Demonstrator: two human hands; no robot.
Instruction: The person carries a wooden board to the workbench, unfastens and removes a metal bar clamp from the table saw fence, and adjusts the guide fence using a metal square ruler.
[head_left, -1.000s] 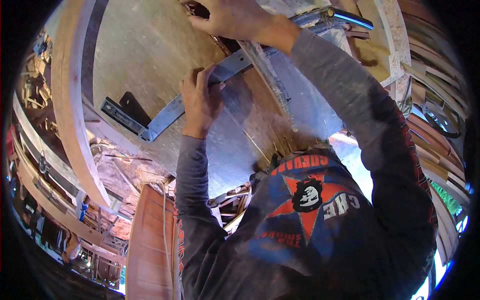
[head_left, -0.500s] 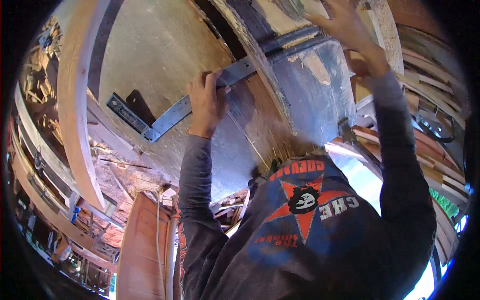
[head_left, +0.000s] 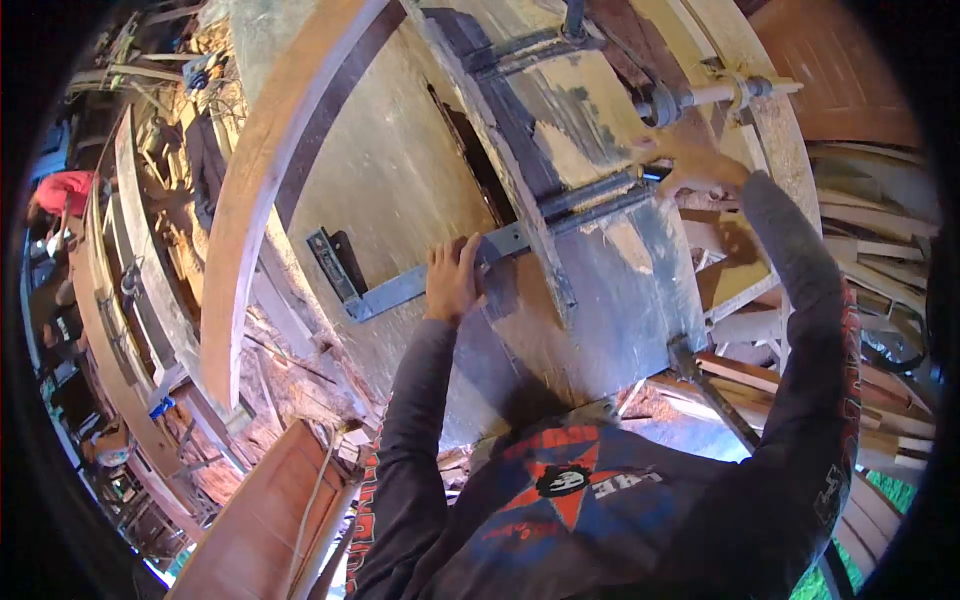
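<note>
My left hand (head_left: 453, 280) is closed over a flat metal bar (head_left: 405, 290) lying across the worn tabletop (head_left: 370, 180). A short dark crosspiece (head_left: 335, 265) is joined to the bar's left end. The bar's right part reaches a long upright rail (head_left: 500, 160), beside a dark slot in the top. Off to the right, my right hand (head_left: 695, 165) has its fingers spread at the end of a dark metal bar (head_left: 600, 195); whether it touches the bar is unclear.
A curved wooden piece (head_left: 240, 230) arches over the table's left side. A reddish wooden panel (head_left: 260, 510) stands at lower left. Stacked boards (head_left: 870, 250) lie at right. A person in red (head_left: 65, 192) is at far left. A metal shaft (head_left: 715, 95) sits at upper right.
My right hand has moved from near the slot to the right side of the table. My left hand stays on the flat bar. The view has shifted, showing more of the table's far end.
</note>
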